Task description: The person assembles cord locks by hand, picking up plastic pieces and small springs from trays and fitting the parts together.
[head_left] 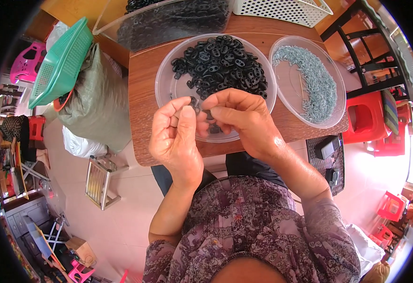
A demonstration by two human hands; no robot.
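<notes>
My left hand (175, 137) and my right hand (237, 118) meet over the near edge of a clear round tray (166, 87) on a small wooden table (142, 108). My left fingertips pinch a small black plastic piece (193, 100). My right fingertips close on the same spot; what they hold is hidden. A heap of black plastic pieces (220, 61) fills the far half of that tray. To its right a second clear round tray (291, 89) holds a heap of small grey metal pieces (312, 85).
A clear bag of black pieces (168, 21) and a white perforated basket (282, 9) lie at the table's far side. A green basket (60, 61) rests on a grey sack (98, 104) at left. Red stools (364, 118) stand right, a metal rack (98, 181) below left.
</notes>
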